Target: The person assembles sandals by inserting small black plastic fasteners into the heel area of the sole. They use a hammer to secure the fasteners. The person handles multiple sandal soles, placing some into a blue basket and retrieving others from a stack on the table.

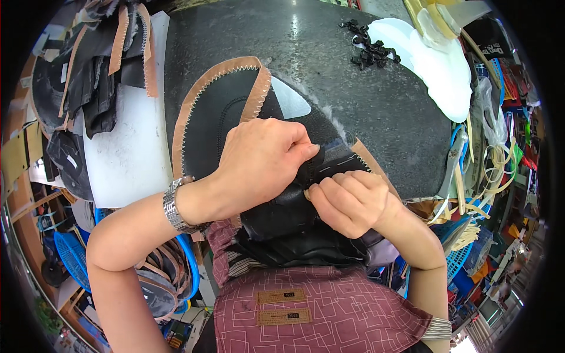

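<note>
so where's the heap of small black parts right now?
Head view, upper right: the small black parts lie heaped on the dark worktop, at the left edge of the white sheets, beyond the right hand.

Maroon apron [353, 300] (white angular pattern), two tan labels [283, 295], silver link wristband [171, 206], striped trim [438, 329]

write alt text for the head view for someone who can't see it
A person's left hand, with a silver band at the wrist, and right hand pinch black material edged in tan zigzag-stitched trim over a dark table. Small black pieces and white sheets lie at back right, tan-trimmed black pieces at left.
</note>
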